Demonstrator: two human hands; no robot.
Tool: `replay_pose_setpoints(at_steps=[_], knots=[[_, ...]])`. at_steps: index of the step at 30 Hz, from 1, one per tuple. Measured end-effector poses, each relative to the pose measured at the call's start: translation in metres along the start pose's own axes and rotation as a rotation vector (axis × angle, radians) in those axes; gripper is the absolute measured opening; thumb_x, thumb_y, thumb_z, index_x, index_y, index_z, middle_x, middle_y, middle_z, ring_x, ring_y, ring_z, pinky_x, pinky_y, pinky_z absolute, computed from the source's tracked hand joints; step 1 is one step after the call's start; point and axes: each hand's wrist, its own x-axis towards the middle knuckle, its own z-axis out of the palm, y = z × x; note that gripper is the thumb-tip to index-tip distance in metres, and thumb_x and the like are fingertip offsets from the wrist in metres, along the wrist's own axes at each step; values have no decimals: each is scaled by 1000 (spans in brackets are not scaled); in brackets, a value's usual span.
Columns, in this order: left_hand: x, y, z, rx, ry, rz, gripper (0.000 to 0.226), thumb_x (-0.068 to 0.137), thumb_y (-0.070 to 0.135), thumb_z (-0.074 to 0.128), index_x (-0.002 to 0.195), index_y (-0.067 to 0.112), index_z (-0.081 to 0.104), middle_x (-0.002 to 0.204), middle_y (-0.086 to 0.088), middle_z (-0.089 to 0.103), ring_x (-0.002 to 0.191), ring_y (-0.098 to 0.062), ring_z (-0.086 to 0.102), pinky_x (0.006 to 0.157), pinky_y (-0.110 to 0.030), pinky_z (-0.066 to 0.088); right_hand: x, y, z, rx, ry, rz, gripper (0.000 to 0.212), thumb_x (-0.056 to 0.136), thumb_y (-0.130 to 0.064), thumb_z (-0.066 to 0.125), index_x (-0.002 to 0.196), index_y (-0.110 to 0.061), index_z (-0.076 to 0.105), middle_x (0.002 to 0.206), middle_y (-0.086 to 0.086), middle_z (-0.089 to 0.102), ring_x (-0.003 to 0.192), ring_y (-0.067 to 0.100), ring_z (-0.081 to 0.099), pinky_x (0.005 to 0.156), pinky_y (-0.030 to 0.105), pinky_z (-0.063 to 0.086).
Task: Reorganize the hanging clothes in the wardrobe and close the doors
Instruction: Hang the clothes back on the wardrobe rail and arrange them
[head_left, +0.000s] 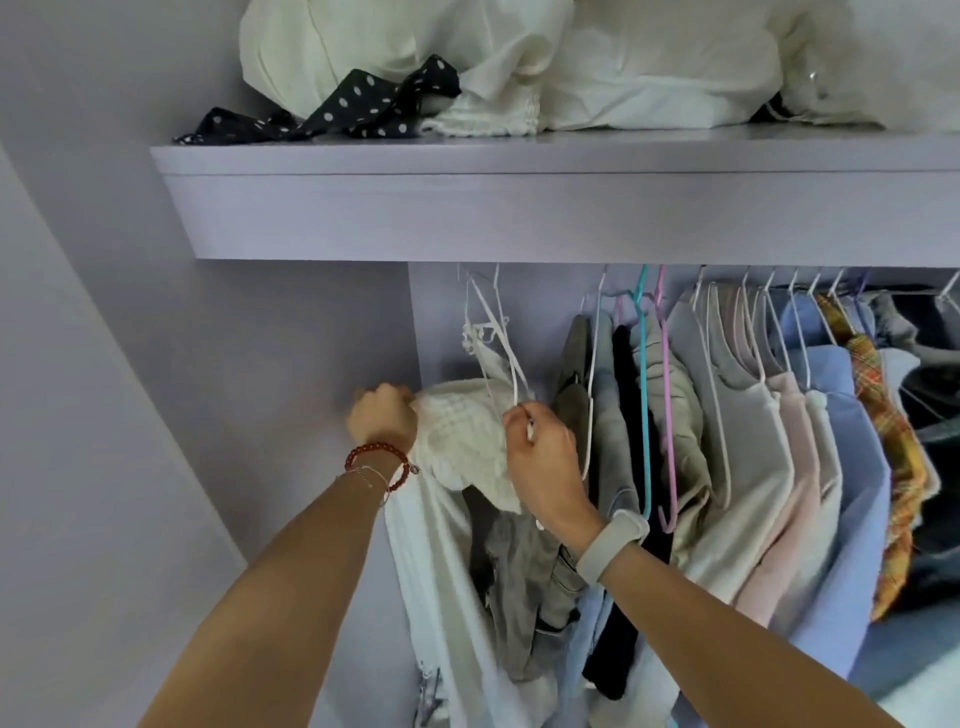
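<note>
A cream textured garment (462, 441) hangs at the far left of the wardrobe rail on a white wire hanger (493, 332). My left hand (382, 415) grips the garment's left edge against the wardrobe's side wall. My right hand (543, 457) pinches the lower end of the white hanger beside the garment. To the right hang grey and black clothes (618, 395), teal (643, 395) and pink (667, 415) hangers, then a row of beige, pink and blue shirts (810, 467). The rail itself is hidden behind the shelf.
A lilac shelf (519, 208) juts out above the rail, loaded with white bedding (597, 67) and a black polka-dot cloth (363, 104). The wardrobe's side wall (291, 338) stands at the left. A plaid orange garment (883, 415) and dark clothes hang at the far right.
</note>
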Motion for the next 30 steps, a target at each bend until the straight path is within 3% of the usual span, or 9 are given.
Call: replay_pose_setpoints(at_steps=[3, 6, 10, 14, 19, 23, 30], knots=[[-6, -11, 13, -115, -93, -103, 33, 86, 1, 45, 105, 13, 69, 107, -20, 65, 101, -39, 58, 83, -37, 47, 7, -7, 3, 26, 46, -21, 20, 93, -8, 41, 89, -1, 59, 76, 7, 58, 68, 20, 52, 63, 28, 37], [-17, -28, 26, -210, -145, -167, 28, 87, -3, 46, 108, 1, 63, 111, -22, 64, 103, -39, 57, 86, -38, 47, 20, -13, 13, 13, 54, -10, 19, 92, -10, 43, 88, -1, 59, 74, 10, 58, 72, 26, 54, 69, 33, 42], [-35, -28, 28, -452, -31, -231, 38, 91, 8, 49, 129, 6, 47, 124, -20, 57, 114, -38, 51, 93, -36, 40, 31, -23, 35, -1, 1, 37, 22, 92, -10, 39, 88, 0, 59, 82, 18, 62, 78, 32, 57, 75, 41, 47], [-49, -25, 10, -539, 183, -80, 40, 90, 3, 44, 131, 6, 46, 119, -22, 57, 106, -35, 55, 91, -35, 43, 42, -39, 58, -35, -16, 40, 24, 91, -10, 39, 90, 4, 58, 94, 25, 63, 91, 41, 56, 80, 45, 45], [-62, -29, -20, -425, 376, 122, 39, 92, 2, 42, 131, 5, 47, 122, -20, 52, 101, -36, 57, 81, -40, 46, 50, -53, 82, -115, -102, 63, 27, 94, -13, 35, 99, 4, 55, 103, 26, 62, 99, 42, 54, 83, 43, 45], [-68, -35, -28, -372, 337, 183, 41, 93, 1, 41, 134, 3, 42, 136, -18, 43, 122, -32, 47, 97, -34, 39, 50, -46, 95, -151, -170, 160, 27, 95, -16, 34, 104, 1, 53, 109, 24, 61, 103, 41, 53, 80, 39, 43], [-69, -38, -30, -120, 212, 213, 45, 93, 3, 43, 138, 7, 39, 144, -17, 35, 130, -32, 39, 93, -44, 44, 46, -32, 100, -126, -198, 149, 25, 94, -19, 36, 96, -4, 56, 100, 22, 63, 95, 38, 57, 82, 41, 44]])
